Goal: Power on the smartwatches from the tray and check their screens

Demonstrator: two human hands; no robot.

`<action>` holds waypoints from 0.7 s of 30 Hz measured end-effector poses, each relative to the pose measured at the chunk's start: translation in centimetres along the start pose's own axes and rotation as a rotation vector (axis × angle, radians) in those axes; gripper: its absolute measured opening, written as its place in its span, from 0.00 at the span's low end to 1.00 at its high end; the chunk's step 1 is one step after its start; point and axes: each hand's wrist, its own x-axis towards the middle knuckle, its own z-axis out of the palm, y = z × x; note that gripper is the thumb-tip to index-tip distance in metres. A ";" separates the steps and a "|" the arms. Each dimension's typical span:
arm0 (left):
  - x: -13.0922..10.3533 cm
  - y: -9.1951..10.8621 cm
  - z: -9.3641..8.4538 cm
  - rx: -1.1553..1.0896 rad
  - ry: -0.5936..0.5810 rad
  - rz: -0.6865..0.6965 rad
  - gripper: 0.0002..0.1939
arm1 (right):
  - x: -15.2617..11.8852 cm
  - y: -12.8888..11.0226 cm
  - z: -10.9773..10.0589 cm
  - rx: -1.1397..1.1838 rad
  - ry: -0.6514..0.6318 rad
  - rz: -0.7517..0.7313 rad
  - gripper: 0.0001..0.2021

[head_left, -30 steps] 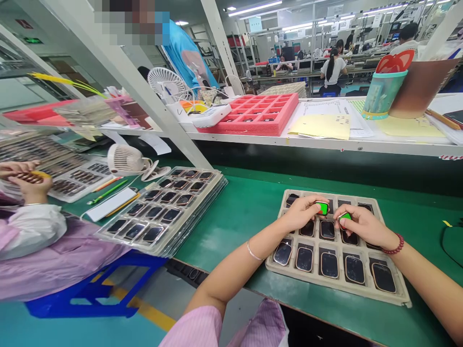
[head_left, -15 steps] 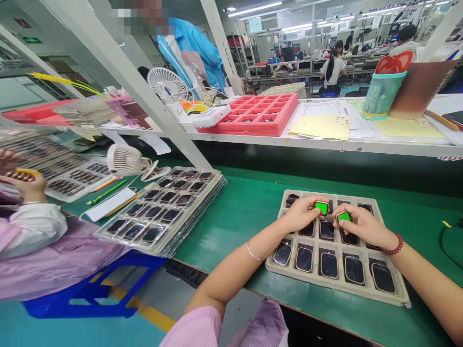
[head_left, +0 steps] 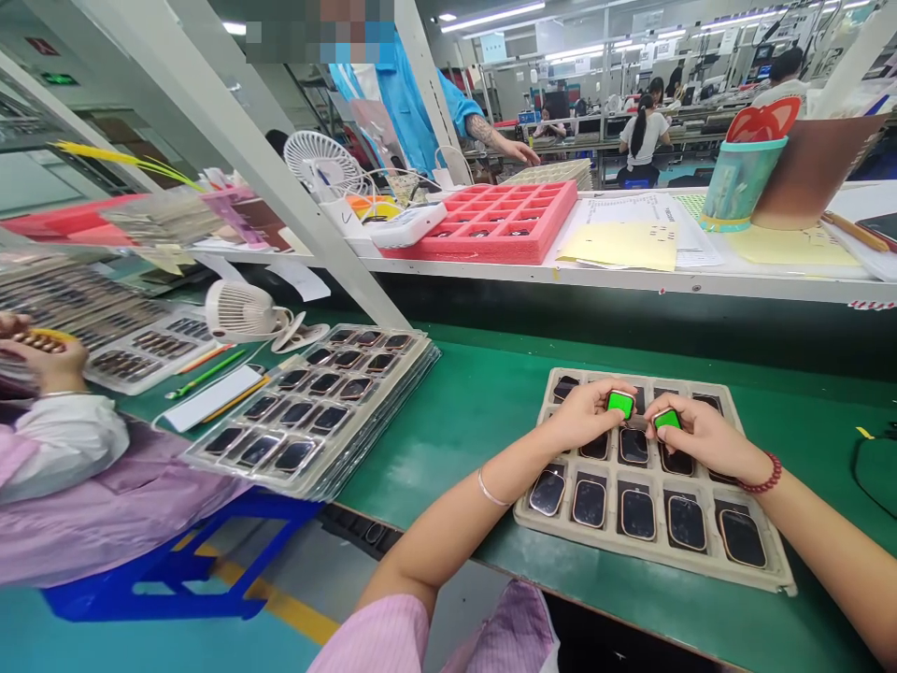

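My left hand (head_left: 587, 411) pinches a smartwatch (head_left: 620, 403) with a lit green screen, its thumb on the lower edge. Close beside it, my right hand (head_left: 701, 435) grips a second smartwatch (head_left: 666, 420), whose screen is also green. Both watches have no straps in view and are held above a beige tray (head_left: 609, 542). Dark-screened watches, such as one in the front row (head_left: 637, 514), lie in the tray's compartments. My hands cover part of the tray's back rows.
A stack of clear trays (head_left: 315, 411) with dark watches stands left. Behind it is a small white fan (head_left: 242, 310). A shelf above bears a red foam tray (head_left: 491, 220), papers and a turquoise cup (head_left: 741, 182). A co-worker's arm (head_left: 60, 435) is at far left.
The watch in my left hand has tilted slightly, and the thumb has shifted along its screen. Behind the shelf, a person in blue has moved right and stretched out an arm.
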 end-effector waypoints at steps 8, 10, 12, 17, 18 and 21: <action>0.0 0.1 -0.1 0.038 0.010 0.011 0.17 | 0.0 0.0 0.0 0.019 0.010 0.012 0.07; -0.1 0.1 -0.1 0.036 0.010 0.007 0.17 | 0.0 0.0 0.0 0.017 0.006 0.014 0.07; 0.0 0.0 -0.1 0.036 0.011 0.008 0.17 | -0.1 0.1 0.0 0.013 0.006 0.014 0.07; -0.1 0.1 0.0 0.031 0.006 0.006 0.17 | -0.1 0.0 0.1 0.020 0.008 0.013 0.05; -0.1 0.1 0.0 0.028 0.000 0.005 0.17 | -0.1 0.0 0.1 0.023 0.007 0.010 0.05; -0.1 0.3 -0.1 0.038 -0.019 0.007 0.19 | 0.0 0.0 0.1 0.034 -0.003 -0.004 0.06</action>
